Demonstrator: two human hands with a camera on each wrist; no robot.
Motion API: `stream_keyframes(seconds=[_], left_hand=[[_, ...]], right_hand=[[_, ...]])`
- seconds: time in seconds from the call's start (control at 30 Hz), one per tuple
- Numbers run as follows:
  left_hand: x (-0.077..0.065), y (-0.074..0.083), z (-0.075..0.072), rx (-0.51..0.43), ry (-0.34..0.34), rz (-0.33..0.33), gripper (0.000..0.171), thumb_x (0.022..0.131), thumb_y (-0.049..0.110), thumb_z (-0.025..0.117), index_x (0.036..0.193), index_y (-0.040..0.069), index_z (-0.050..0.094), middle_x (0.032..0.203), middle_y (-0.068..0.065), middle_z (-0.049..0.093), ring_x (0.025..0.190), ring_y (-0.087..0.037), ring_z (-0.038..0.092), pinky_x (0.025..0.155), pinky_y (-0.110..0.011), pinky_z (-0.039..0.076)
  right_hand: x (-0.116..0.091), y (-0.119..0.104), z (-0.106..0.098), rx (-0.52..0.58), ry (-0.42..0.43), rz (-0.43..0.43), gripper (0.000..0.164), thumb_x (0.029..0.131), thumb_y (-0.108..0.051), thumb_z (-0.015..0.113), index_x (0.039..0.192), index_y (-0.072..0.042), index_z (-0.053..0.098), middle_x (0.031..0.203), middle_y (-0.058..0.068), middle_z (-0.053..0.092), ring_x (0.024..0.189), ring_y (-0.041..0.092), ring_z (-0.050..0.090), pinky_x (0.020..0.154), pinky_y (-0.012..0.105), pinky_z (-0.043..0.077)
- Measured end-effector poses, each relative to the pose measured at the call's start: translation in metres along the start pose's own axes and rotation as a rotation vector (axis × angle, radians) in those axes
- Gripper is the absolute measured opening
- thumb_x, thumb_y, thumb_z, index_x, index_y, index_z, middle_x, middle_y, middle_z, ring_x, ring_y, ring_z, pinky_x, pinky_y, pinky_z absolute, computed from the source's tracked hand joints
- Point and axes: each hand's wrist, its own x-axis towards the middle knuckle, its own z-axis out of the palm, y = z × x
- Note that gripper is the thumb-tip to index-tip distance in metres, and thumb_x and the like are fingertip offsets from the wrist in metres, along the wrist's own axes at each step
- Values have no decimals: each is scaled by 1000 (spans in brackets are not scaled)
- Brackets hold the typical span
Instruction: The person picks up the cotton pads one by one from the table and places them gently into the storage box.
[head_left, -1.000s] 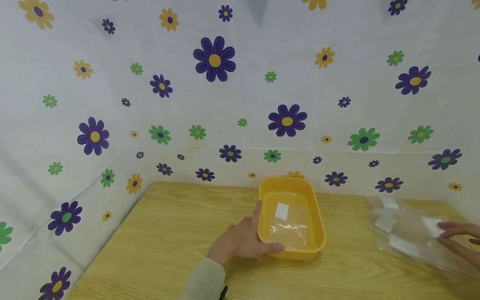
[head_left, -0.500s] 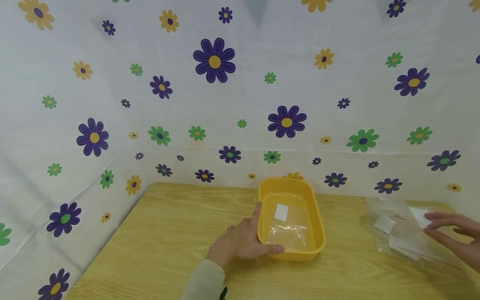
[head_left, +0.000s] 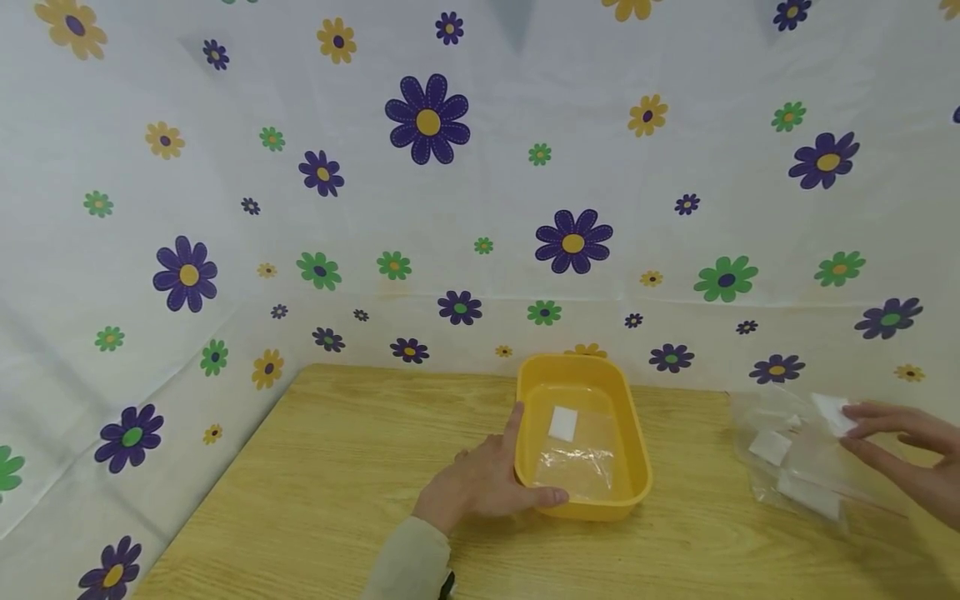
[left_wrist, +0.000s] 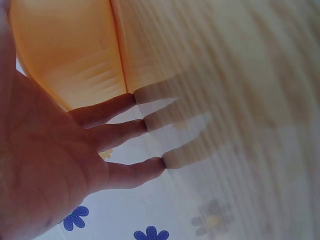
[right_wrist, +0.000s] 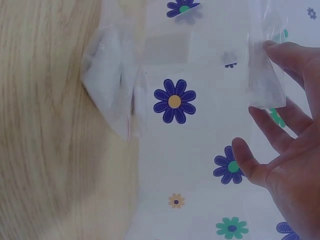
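A yellow plastic tray (head_left: 641, 442) stands toward the back of the table, with a clear plastic bag (head_left: 577, 467) bearing a white label lying flat inside. My left hand (head_left: 480, 479) rests against its near left corner, thumb over the front rim. In the left wrist view, the other fingers (left_wrist: 117, 132) are straight, their tips on the tabletop. My right hand (head_left: 907, 450) pinches a clear plastic bag (right_wrist: 267, 80) by its white-labelled part. Below it lie more clear bags (head_left: 810, 496) with white labels, overlapping each other; their number is hard to tell.
A wood-grain table (head_left: 345, 467) carries everything. Behind it and along its left side hangs a white cloth (head_left: 480, 192) with purple, yellow and green flowers. The tray's far end stands close to the back cloth.
My right hand has moved left and slightly up, raising the pinched bag from the other bags. The left hand and tray have stayed in place.
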Motion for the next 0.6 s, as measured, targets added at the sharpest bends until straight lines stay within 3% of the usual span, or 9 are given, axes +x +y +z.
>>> stream_keyframes(seconds=[0.23, 0.27, 0.33, 0.37, 0.4, 0.47, 0.5, 0.53, 0.6], left_hand=[[0, 1, 0, 13, -8, -26, 131, 75, 84, 66, 165, 27, -9, 155, -7, 51, 136, -29, 56, 113, -75, 33], [0, 1, 0, 11, -10, -27, 131, 75, 84, 66, 165, 27, -9, 156, -7, 51, 136, -29, 56, 113, -75, 33], [0, 1, 0, 0, -10, -22, 131, 75, 83, 67, 165, 26, -9, 155, -7, 51, 135, -28, 56, 113, -74, 34], [0, 1, 0, -6, -9, -19, 131, 75, 82, 68, 165, 26, -9, 155, -7, 52, 135, -28, 56, 113, -73, 34], [0, 0, 0, -9, -9, -16, 131, 75, 82, 68, 165, 26, -9, 154, -7, 52, 135, -27, 56, 113, -73, 34], [0, 0, 0, -17, -9, -8, 132, 76, 81, 69, 166, 25, -9, 153, -7, 53, 133, -26, 57, 113, -70, 37], [0, 0, 0, -20, -8, -3, 132, 76, 80, 69, 166, 24, -9, 153, -7, 53, 132, -26, 57, 113, -70, 37], [0, 1, 0, -20, -9, -1, 132, 76, 80, 69, 166, 24, -9, 153, -7, 53, 132, -26, 57, 113, -70, 38], [0, 1, -1, -18, -10, -2, 132, 76, 80, 69, 166, 24, -9, 152, -8, 54, 132, -26, 58, 113, -70, 38]], right_hand=[[6, -13, 2, -50, -47, 7, 8, 98, -6, 68, 95, 1, 70, 113, -56, 37, 111, -38, 25, 88, -4, 18], [7, -15, 2, -56, -53, 14, 8, 98, -7, 68, 96, 1, 71, 113, -56, 35, 123, -34, 29, 99, -1, 24], [10, -20, 4, -81, -79, 33, 11, 99, -10, 67, 97, 0, 70, 125, -40, 54, 145, -8, 37, 116, 23, 38], [12, -21, 5, -89, -80, 33, 11, 99, -12, 68, 97, -2, 71, 127, -39, 54, 145, -8, 37, 114, 21, 39], [13, -24, 6, -101, -96, 41, 13, 100, -14, 68, 98, -2, 71, 133, -27, 60, 149, 9, 40, 116, 38, 43], [14, -27, 8, -119, -114, 56, 15, 100, -20, 68, 99, -5, 72, 134, -27, 58, 147, 7, 42, 113, 36, 45], [15, -28, 9, -116, -110, 50, 13, 99, -20, 70, 98, -7, 73, 133, -24, 60, 140, -8, 41, 108, 19, 43], [15, -29, 10, -104, -109, 39, 12, 97, -20, 72, 98, -8, 73, 127, -37, 54, 130, -22, 37, 99, 5, 36], [17, -32, 12, -86, -109, 22, 11, 95, -20, 75, 99, -10, 74, 119, -47, 47, 117, -32, 31, 87, -2, 29]])
